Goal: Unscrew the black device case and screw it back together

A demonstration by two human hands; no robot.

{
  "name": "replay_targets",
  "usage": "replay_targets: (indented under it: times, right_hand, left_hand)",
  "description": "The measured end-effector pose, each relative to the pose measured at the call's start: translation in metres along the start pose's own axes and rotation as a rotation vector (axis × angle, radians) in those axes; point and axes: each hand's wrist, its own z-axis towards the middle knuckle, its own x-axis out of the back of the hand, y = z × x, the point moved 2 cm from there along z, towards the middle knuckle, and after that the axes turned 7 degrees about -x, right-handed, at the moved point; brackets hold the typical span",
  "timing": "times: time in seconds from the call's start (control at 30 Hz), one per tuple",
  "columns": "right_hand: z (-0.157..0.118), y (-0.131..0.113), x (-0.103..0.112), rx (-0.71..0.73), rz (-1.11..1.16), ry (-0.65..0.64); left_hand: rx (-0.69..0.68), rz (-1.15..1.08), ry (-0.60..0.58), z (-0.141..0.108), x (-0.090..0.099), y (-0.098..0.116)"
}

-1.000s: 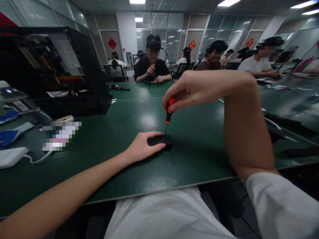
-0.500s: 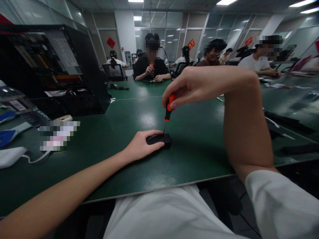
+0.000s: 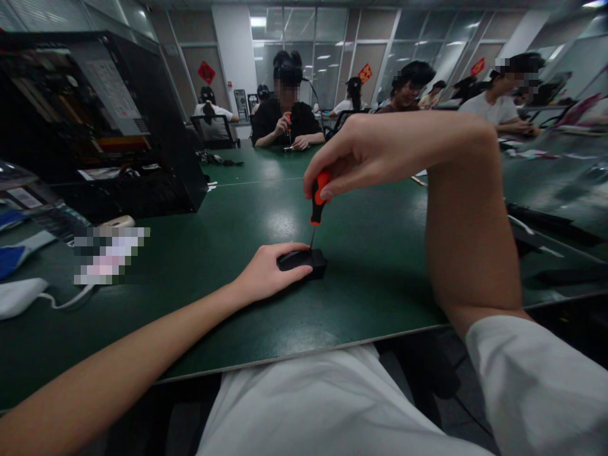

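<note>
A small black box-like object (image 3: 318, 263) lies on the green table (image 3: 370, 304). My left hand (image 3: 272, 271) grips it from the left, thumb on the near side and fingers along the far side. Above it, my right hand (image 3: 339, 168) holds a screwdriver (image 3: 316, 199) with an orange and black handle, fingers wrapped round its top. The shaft points down, nearly upright, and its tip meets the top of the black object. Whether the tip sits in a screw is too small to tell.
An open black computer case (image 3: 175, 145) stands at the back left. Nearer are a plastic bottle (image 3: 42, 202) and a white device (image 3: 21, 297) with a cable. Black strips (image 3: 551, 221) lie at the right. Across the table sits a person (image 3: 287, 120) holding a screwdriver.
The whole view has shifted slightly, with the scene a little higher in the picture. Both hands keep their holds, and the screwdriver's handle looks slightly turned.
</note>
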Motion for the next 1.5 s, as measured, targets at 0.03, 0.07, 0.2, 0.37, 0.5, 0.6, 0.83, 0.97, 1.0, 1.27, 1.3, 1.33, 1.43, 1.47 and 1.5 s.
replay_targets:
  times: [0.03, 0.07, 0.2, 0.37, 0.5, 0.6, 0.83, 0.97, 1.0, 1.27, 1.3, 1.33, 1.43, 1.47, 1.5]
  right_hand:
    - [0.000, 0.000, 0.000, -0.019, 0.018, 0.005]
    - [0.001, 0.000, 0.000, -0.019, 0.016, 0.000]
    - [0.002, 0.002, 0.002, 0.089, -0.109, -0.046]
    - [0.002, 0.008, 0.005, 0.088, -0.137, -0.059]
    - [0.002, 0.011, 0.005, 0.082, -0.155, -0.045]
    - [0.002, 0.013, 0.005, 0.070, -0.151, -0.041]
    - [0.002, 0.014, 0.006, 0.040, -0.176, -0.046]
    - [0.002, 0.017, 0.007, 0.014, -0.143, -0.048]
    - [0.003, 0.018, 0.007, 0.010, -0.142, -0.048]
    - [0.002, 0.018, 0.006, -0.050, -0.019, -0.016]
    - [0.002, 0.018, 0.006, -0.041, -0.033, -0.019]
    - [0.002, 0.018, 0.006, -0.029, -0.058, -0.026]
    - [0.001, 0.018, 0.007, 0.000, -0.142, -0.056]
    - [0.001, 0.019, 0.007, 0.003, -0.159, -0.063]
    - [0.001, 0.019, 0.008, 0.004, -0.169, -0.069]
  left_hand:
    - [0.000, 0.000, 0.001, 0.000, 0.000, 0.000]
    - [0.000, -0.001, 0.002, 0.000, 0.000, -0.001]
    - [-0.009, -0.004, 0.007, 0.000, -0.001, -0.003]
    - [-0.011, 0.000, 0.008, 0.000, -0.001, -0.003]
    - [-0.019, 0.001, 0.008, 0.000, 0.000, -0.002]
    - [-0.017, -0.001, 0.006, 0.000, -0.001, -0.003]
    - [-0.015, 0.001, 0.002, 0.000, -0.002, -0.005]
    - [-0.015, -0.010, 0.004, 0.000, -0.002, -0.005]
    - [-0.016, -0.015, 0.003, 0.000, -0.002, -0.005]
    - [-0.024, -0.030, 0.002, 0.000, -0.002, -0.005]
    - [-0.024, -0.030, 0.000, 0.000, -0.002, -0.005]
    - [-0.025, -0.030, -0.002, 0.000, -0.002, -0.005]
    - [-0.026, -0.033, -0.005, 0.000, -0.002, -0.005]
    - [-0.026, -0.034, -0.005, 0.000, -0.002, -0.005]
    - [-0.026, -0.034, -0.006, 0.000, -0.002, -0.005]
